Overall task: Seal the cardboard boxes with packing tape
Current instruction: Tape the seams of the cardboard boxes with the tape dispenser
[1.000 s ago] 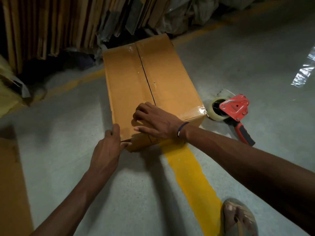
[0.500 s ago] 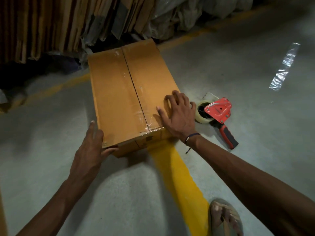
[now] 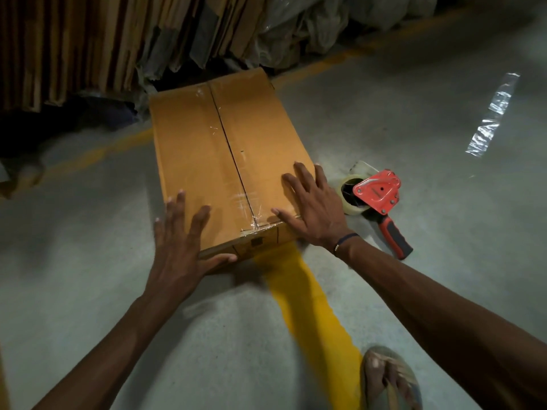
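Two flat hands, left hand and right hand, press splayed fingers on the cardboard box on the floor; it looks stiff, probably light, best gripped at near corners.

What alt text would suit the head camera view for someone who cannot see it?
Two open hands, left hand and right hand, press on a closed cardboard box on a concrete floor. A red tape dispenser lies to its right.
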Available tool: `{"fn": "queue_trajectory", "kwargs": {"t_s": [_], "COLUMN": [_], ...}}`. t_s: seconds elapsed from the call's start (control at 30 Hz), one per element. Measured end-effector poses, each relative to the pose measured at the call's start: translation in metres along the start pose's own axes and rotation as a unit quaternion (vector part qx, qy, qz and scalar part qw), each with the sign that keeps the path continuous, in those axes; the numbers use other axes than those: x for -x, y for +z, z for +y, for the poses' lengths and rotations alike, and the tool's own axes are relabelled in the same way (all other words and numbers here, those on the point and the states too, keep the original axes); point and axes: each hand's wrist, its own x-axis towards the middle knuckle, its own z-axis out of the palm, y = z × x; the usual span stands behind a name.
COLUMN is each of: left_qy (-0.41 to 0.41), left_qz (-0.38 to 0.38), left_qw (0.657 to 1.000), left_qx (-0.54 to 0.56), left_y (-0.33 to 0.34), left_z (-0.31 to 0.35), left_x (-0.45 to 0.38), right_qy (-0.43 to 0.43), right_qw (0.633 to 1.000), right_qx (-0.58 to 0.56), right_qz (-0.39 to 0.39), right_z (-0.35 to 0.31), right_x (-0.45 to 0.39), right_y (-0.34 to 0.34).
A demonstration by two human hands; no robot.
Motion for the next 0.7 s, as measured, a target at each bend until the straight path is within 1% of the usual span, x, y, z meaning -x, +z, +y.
{"fn": "queue_trajectory", "kwargs": {"t_s": [0.03,0.1,0.17,0.23,0.3,0.37,0.43,0.53,0.63,0.67,0.7], "left_qy": [0.018,0.026,0.021,0.015,0.011,0.012,0.011,0.001,-0.014,-0.019,-0.026], "left_qz": [-0.003,-0.015,-0.023,-0.015,0.002,0.018,0.029,0.047,0.059,0.062,0.065], "left_qw": [1.000,0.998,0.997,0.997,0.996,0.995,0.995,0.994,0.995,0.995,0.995], "left_qx": [-0.020,-0.051,-0.069,-0.080,-0.087,-0.096,-0.099,-0.094,-0.082,-0.077,-0.070], "left_y": [0.002,0.007,0.009,0.012,0.015,0.018,0.021,0.024,0.025,0.024,0.023], "left_z": [0.004,0.005,0.005,0.003,0.003,0.003,0.003,0.003,0.006,0.008,0.009], "left_x": [-0.005,-0.010,-0.011,-0.009,-0.009,-0.010,-0.010,-0.010,-0.010,-0.010,-0.011], "right_qy": [-0.004,0.005,0.045,0.100,0.142,0.196,0.257,0.317,0.404,0.423,0.426], "right_qw": [1.000,0.999,0.989,0.966,0.932,0.897,0.862,0.823,0.771,0.764,0.775], "right_qx": [-0.003,-0.034,-0.095,-0.172,-0.242,-0.295,-0.330,-0.361,-0.391,-0.391,-0.375], "right_qz": [0.006,0.041,0.100,0.166,0.229,0.266,0.286,0.304,0.299,0.290,0.277], "right_z": [0.002,0.002,-0.003,-0.010,-0.014,-0.018,-0.022,-0.027,-0.024,-0.023,-0.023], "right_x": [0.000,0.000,-0.001,-0.003,-0.005,-0.008,-0.010,-0.015,-0.021,-0.022,-0.023], "right_y": [0.001,0.006,0.012,0.017,0.020,0.018,0.015,0.013,0.015,0.014,0.014]}}
